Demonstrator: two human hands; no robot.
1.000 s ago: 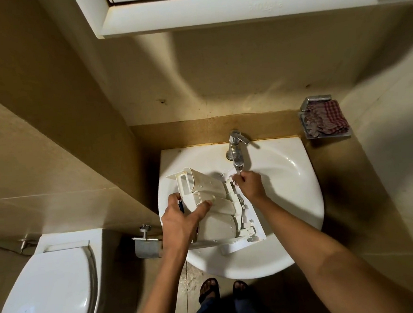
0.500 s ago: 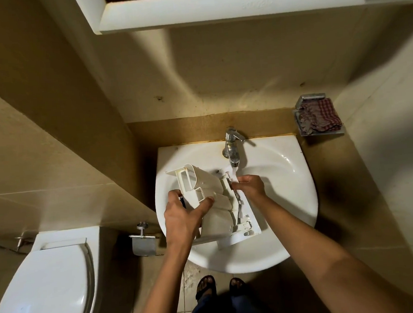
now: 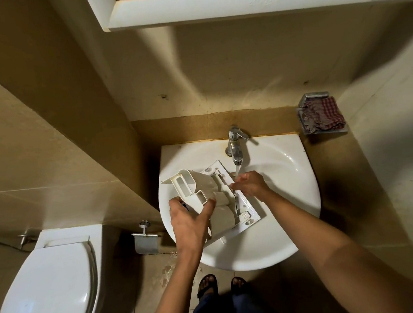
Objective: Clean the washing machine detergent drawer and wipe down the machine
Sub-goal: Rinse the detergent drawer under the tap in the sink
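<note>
Over the sink, the detergent drawer is clasped by the left grip and pinched by the right grip; rinsing is judged underway, turning needed next.

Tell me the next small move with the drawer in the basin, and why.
Probably slide the detergent drawer a little toward the tap, so the stream runs over it. The stream falls at its far edge, where the right hand holds it, not on its body; the left hand grips it and can steer.
</note>
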